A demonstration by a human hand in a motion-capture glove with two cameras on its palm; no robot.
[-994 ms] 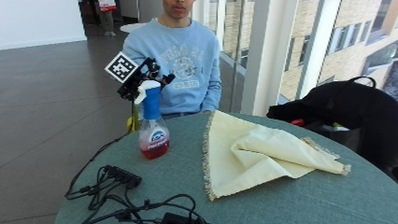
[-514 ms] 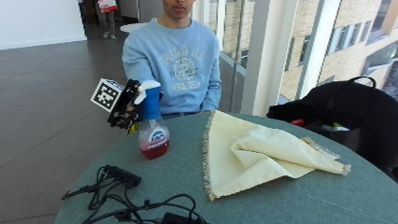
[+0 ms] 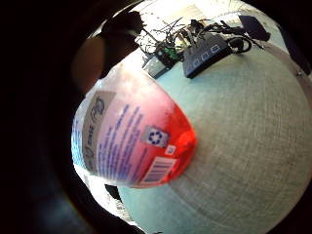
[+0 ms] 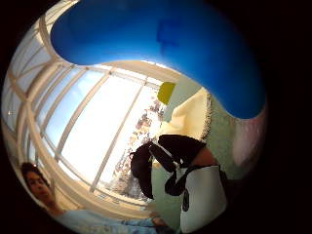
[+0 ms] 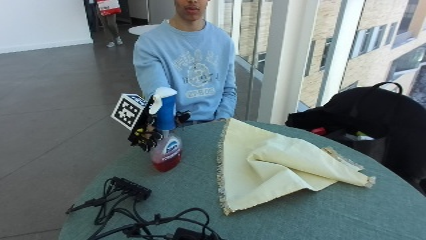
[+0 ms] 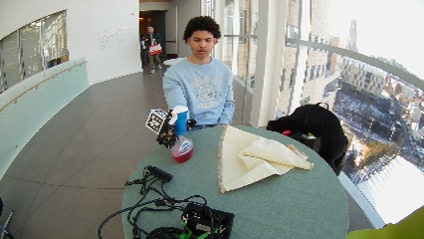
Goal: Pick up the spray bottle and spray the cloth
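1. The spray bottle (image 5: pixel 166 145) stands upright on the green table (image 5: pixel 319 210), near the edge closest to the person, with red liquid in its base, a blue neck and a white trigger head on top.
2. In the little finger side palm view the bottle's labelled body (image 3: pixel 131 141) fills much of the picture, its red base resting on the table cloth-covered surface.
3. The gloved right hand (image 5: pixel 145 136) is at the bottle's neck on the side away from the cloth; its fingers appear wrapped round the blue neck, though the outside view shows this only partly.
4. In the thumb side palm view the blue neck (image 4: pixel 161 48) lies right across the palm, very close.
5. The cloth (image 5: pixel 279 165), pale yellow with a fringed edge, lies spread on the table just beside the bottle, with one part folded over itself into a loose heap toward the window side.
6. Nothing stands between the bottle and the cloth.
7. A tangle of black cables with a small box (image 5: pixel 130 187) lies on the table near the bottle, on the side nearer the camera.
8. A black bag (image 5: pixel 373 117) sits beyond the table's far side by the window.
9. The person in a light blue sweatshirt (image 5: pixel 190 70) sits behind the bottle.
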